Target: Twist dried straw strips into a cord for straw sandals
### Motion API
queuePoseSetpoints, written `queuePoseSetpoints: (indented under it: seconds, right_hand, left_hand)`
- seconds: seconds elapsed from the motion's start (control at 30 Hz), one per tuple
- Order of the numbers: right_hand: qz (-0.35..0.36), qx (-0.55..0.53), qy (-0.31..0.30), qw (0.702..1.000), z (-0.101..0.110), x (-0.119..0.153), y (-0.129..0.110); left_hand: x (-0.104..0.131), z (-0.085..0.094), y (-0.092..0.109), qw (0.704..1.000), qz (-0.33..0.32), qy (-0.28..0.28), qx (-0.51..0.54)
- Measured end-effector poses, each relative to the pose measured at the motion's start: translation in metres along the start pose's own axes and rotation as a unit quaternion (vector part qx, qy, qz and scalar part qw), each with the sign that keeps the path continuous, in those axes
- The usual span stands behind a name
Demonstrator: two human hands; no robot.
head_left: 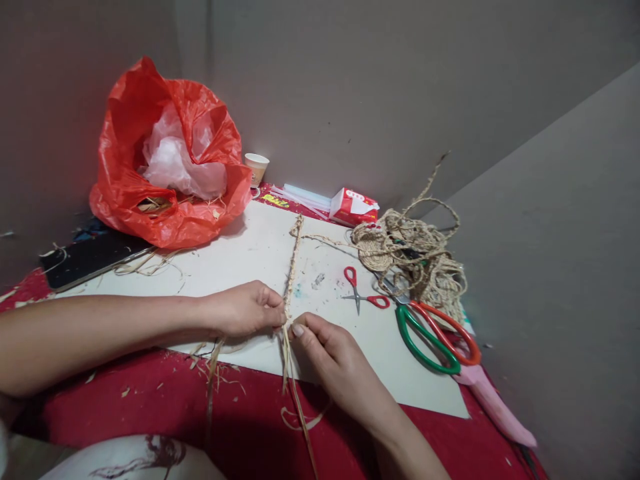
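Note:
A thin braided straw cord [293, 265] runs down a white board [240, 257], and loose straw strands [299, 407] hang from its lower end over the board's front edge. My left hand [253, 308] pinches the cord's lower end from the left, thumb and fingers pressed together. From the right, my right hand [333, 353] closes thumb and forefinger on strands just below the braid. The fingertips of both hands nearly meet there. More straw strands [213, 373] trail below my left wrist.
A red plastic bag [175, 223] and black phone [95, 259] lie left. Behind stand a paper cup [257, 167] and tissue pack [354, 207]. Right are small scissors [379, 302], large scissors [425, 337], coiled braided cord [430, 253] and a pink object [500, 407]. Grey walls enclose the table.

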State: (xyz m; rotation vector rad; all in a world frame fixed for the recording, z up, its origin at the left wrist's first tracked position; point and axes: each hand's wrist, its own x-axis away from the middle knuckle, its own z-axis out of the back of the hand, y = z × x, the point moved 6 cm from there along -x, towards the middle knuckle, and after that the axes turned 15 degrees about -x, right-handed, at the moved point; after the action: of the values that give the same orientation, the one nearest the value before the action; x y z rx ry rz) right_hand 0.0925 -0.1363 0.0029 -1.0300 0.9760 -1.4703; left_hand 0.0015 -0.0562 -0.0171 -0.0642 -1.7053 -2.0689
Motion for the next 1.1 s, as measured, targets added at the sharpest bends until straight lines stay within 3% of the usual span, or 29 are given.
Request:
queuePoseSetpoints:
  seconds: [0.1, 0.23, 0.33, 0.43, 0.6, 0.7, 0.83, 0.97, 1.1]
  right_hand:
    - [-0.039, -0.077, 0.005, 0.996, 0.001, -0.001, 0.007]
    - [-0.129, -0.216, -0.023, 0.968, -0.011, -0.001, 0.022]
    - [-0.133, -0.226, -0.020, 0.965, -0.018, 0.001, 0.021]
    - [-0.078, -0.143, 0.017, 0.987, -0.018, 0.003, 0.013]
    - [0.036, 0.072, 0.051, 0.995, -0.021, 0.010, 0.003]
    - [0.077, 0.203, 0.066, 0.974, -0.027, 0.013, 0.002]
    - [0.120, 0.368, 0.063, 0.920, -0.040, 0.015, -0.005]
    - [0.121, 0.429, 0.012, 0.895, -0.059, 0.023, -0.010]
    - [0.154, 0.371, -0.141, 0.905, -0.085, 0.050, -0.017]
  left_hand:
    - [0.003, 0.000, 0.005, 0.999, -0.006, 0.013, -0.034]
    - [0.005, -0.002, 0.006, 0.998, -0.039, 0.021, -0.045]
    - [0.002, -0.005, 0.000, 0.999, -0.033, 0.005, 0.006]
    - [0.001, -0.008, -0.004, 0.997, -0.021, 0.004, 0.076]
    - [0.006, -0.005, -0.005, 0.990, 0.025, 0.073, 0.114]
    - [0.009, -0.006, -0.007, 0.986, 0.056, 0.089, 0.129]
    - [0.012, -0.009, -0.011, 0.984, 0.090, 0.086, 0.129]
    - [0.013, -0.009, -0.004, 0.984, 0.056, 0.076, 0.152]
    - [0.017, -0.003, 0.006, 0.985, 0.047, 0.053, 0.160]
